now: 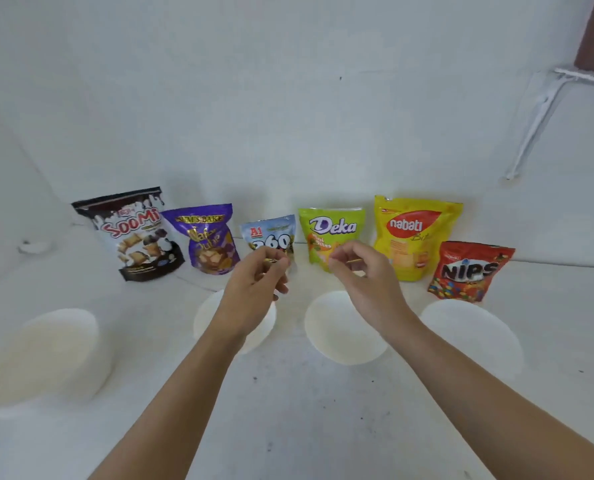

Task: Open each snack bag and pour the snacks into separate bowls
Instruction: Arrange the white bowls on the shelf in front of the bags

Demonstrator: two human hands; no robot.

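Several sealed snack bags stand in a row along the white wall: SooMi bag [132, 233], purple wafer bag [209, 239], blue A1 bag [269, 233], green Deka bag [330, 230], yellow Nabati bag [415, 233] and red Nips bag [468, 271]. My left hand [257, 282] is raised in front of the A1 bag and pinches a small gold piece [271, 261]. My right hand [364, 275], in front of the Deka bag, pinches another small gold piece [353, 261]. I cannot tell what these pieces are.
White bowls stand in a row nearer me: a large one at the left [46, 355], one partly hidden behind my left wrist [264, 327], one in the middle [340, 334] and one at the right [472, 337]. A white bracket [537, 123] hangs on the right wall.
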